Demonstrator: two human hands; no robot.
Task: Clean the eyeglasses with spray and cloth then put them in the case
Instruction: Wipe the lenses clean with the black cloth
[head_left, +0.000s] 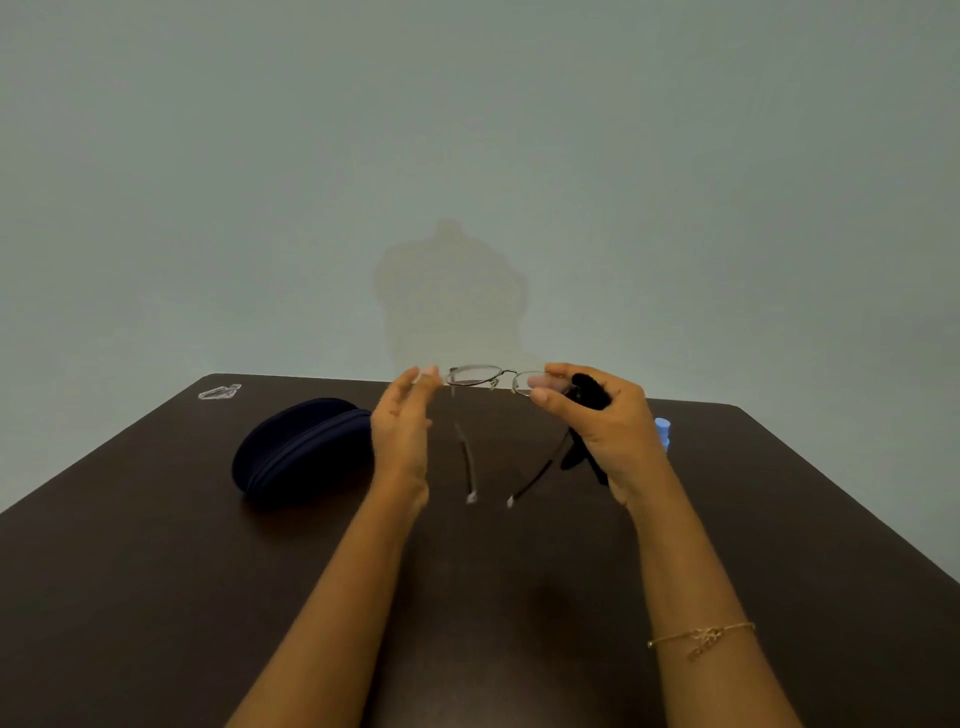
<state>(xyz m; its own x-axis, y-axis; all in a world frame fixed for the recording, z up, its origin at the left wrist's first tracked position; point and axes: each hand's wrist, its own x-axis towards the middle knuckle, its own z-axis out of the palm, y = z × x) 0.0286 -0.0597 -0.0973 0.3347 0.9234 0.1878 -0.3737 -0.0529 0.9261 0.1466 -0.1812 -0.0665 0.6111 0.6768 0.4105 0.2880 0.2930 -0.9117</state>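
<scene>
Thin metal-framed eyeglasses (485, 378) hang in the air above the dark table (156, 597), arms unfolded and pointing toward me. My right hand (602, 426) pinches the right lens between thumb and fingers, with a black cloth (584, 400) bunched in the same hand. My left hand (402, 431) is at the left end of the frame with fingers spread; whether it touches the frame is unclear. A dark blue zipped case (306, 449) lies shut on the table, left of my left hand. Behind my right hand, only the top of the blue spray bottle (663, 431) shows.
A small clear plastic piece (220, 392) lies near the table's far left corner. The table's far edge runs just behind the glasses, against a plain pale wall. A thin gold bracelet (701, 635) is on my right wrist.
</scene>
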